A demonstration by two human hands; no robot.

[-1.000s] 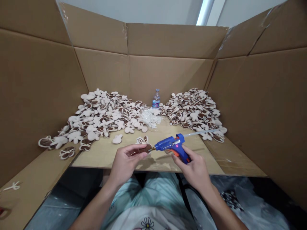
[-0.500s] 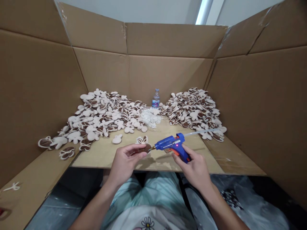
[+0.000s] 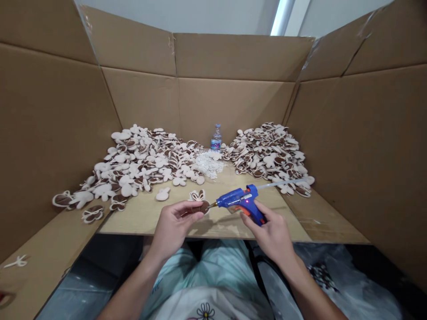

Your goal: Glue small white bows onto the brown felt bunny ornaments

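Between the thumb and fingers of my left hand (image 3: pixel 176 224) is a brown and white bunny-shaped felt piece (image 3: pixel 204 207) with a cream bow on it. My right hand (image 3: pixel 270 229) is wrapped around the handle of a blue glue gun (image 3: pixel 238 198) with an orange trigger and a lit red light. The gun's metal nozzle points left, at the brown face of the felt piece; whether it touches I cannot tell. A clear glue stick (image 3: pixel 283 182) sticks out of the gun's back end. A single pale felt piece (image 3: pixel 163 194) lies on the board left of the held one.
Piles of similar felt pieces stand at left (image 3: pixel 143 155) and right (image 3: pixel 270 153). Between them are small white pieces (image 3: pixel 210 164) and a water bottle (image 3: pixel 216 138). Cardboard walls (image 3: pixel 236 102) enclose the wooden board (image 3: pixel 143 218). A cream bow (image 3: pixel 16 261) lies far left.
Both hands hold nearly the same pose. The felt piece has tilted slightly, showing more of its brown face beside the nozzle.
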